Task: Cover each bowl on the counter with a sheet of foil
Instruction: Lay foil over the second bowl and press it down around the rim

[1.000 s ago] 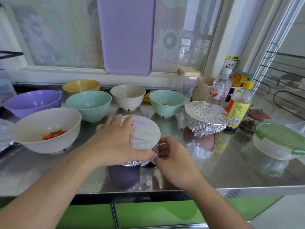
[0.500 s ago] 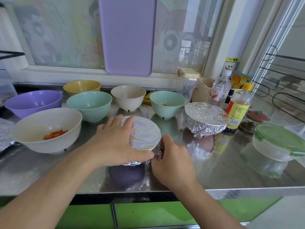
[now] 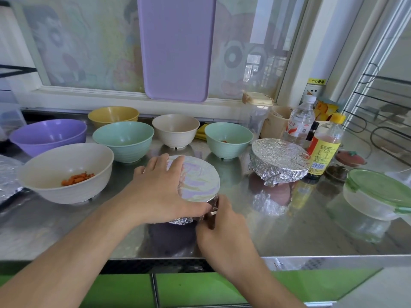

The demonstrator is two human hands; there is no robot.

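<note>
a home kitchen is shown. a stainless steel counter (image 3: 311,230) is set under a window (image 3: 77,45) whose glass is covered with cartoon film, and green cabinet fronts (image 3: 200,290) are seen below its edge. a purple cutting board (image 3: 176,47) is leaned against the glass. plastic bowls in several colours (image 3: 124,138) are spread over the counter, one holding chopped carrot (image 3: 77,177). a condiment bottle with a yellow cap (image 3: 325,147), a water bottle (image 3: 300,121) and a clip-lid food container (image 3: 378,194) are stood at the right, with a wall socket (image 3: 313,91) behind and a wire rack (image 3: 382,112) beside them.
</note>
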